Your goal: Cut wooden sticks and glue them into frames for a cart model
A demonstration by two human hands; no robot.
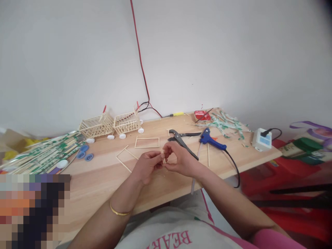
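Pinching small wooden sticks [163, 157], we hold our left hand [147, 165] and right hand [183, 160] together. We note a blue glue gun [211, 140] beside pliers [178, 137].

Single view from the camera worn on your head, facing forward and down across the worktop [95, 180] to the wall [207, 52] behind it. Your left hand [148, 164] and right hand [183, 159] appear near mid-frame at close range; your clothing [160, 224], nearest, borders the bottom.
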